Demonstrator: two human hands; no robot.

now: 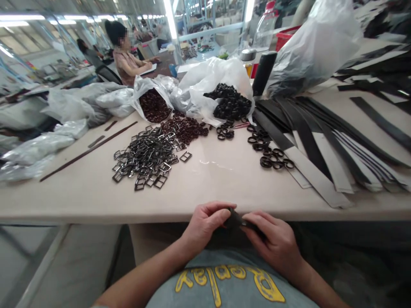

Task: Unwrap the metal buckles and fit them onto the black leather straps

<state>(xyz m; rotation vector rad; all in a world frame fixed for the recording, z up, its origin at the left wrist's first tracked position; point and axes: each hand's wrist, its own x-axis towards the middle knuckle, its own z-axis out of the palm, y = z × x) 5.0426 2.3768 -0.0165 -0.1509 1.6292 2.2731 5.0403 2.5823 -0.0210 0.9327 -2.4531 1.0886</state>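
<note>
Just off the table's front edge, my left hand pinches one end of a short visible piece of black strap between thumb and fingers. My right hand is closed on the same strap from the other side. Most of the strap is hidden by my fingers. Beyond my hands lies a heap of dark metal buckles, with one buckle apart on its right. Small black loops are scattered farther right, beside a fan of long black and grey straps.
Brown loops spill from a plastic bag; another bag holds black loops. A thin brown strip lies at left. A black cylinder and a clear bottle stand behind. A person sits farther back.
</note>
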